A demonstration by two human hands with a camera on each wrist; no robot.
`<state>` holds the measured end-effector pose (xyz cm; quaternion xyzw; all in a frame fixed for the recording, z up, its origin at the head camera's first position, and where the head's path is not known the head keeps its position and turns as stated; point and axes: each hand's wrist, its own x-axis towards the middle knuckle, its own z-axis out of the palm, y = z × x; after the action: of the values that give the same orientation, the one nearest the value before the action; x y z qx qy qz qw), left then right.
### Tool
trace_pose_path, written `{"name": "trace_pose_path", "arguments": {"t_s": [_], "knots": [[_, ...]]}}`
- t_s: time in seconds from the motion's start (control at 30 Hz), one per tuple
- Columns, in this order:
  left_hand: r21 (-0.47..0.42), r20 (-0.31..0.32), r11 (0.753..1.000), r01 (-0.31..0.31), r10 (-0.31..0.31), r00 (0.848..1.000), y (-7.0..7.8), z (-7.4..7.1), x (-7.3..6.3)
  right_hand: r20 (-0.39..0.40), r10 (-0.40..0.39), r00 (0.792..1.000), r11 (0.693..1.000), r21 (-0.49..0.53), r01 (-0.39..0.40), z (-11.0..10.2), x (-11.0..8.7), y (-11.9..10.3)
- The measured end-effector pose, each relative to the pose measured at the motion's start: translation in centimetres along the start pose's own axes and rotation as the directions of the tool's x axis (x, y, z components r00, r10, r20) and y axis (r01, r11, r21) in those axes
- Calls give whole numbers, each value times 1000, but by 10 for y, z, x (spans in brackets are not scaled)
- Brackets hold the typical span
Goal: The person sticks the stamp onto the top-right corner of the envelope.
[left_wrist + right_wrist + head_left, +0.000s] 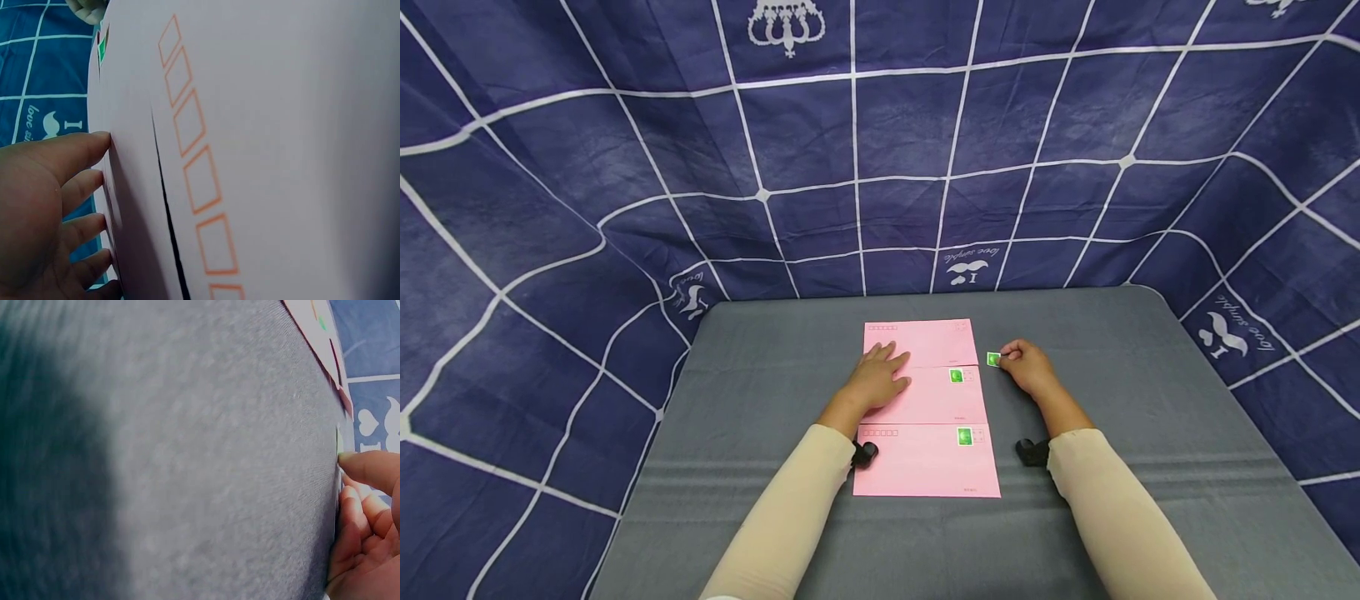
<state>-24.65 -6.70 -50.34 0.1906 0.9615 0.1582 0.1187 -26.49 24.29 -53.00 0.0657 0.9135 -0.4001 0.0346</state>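
The left hand (pixel 874 381) rests, fingers spread, on the left of the smooth pink far envelope (pixel 934 342) and middle envelope (pixel 934 400). Just right of these, the right hand (pixel 1032 369) pinches a small rectangular green stamp (pixel 992 359) over grainy grey cloth (pixel 760 400).

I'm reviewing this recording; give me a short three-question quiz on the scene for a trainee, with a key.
1. How many pink envelopes lie on the grey tabletop?
2. True or false: the left hand is holding the green stamp that lies beyond the envelopes' right edges.
3. Which envelope bears no visible stamp: A, nearest; B, middle; C, farthest?

Key:
1. Three.
2. False; the right hand holds it, while the left rests on envelopes.
3. C; the farthest envelope shows only printing.
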Motion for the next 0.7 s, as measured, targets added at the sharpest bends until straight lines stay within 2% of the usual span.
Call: {"name": "trace_pose_path", "arguments": {"t_s": [0.3,0.7], "knots": [[27,2,1000,-7,7,1000,0,-1,0,-11,41,999,997,63,-41,-1,-1,-5],[43,12,999,-4,3,1000,-2,1,1,7,40,999,994,102,-41,-4,-3,-4]]}}
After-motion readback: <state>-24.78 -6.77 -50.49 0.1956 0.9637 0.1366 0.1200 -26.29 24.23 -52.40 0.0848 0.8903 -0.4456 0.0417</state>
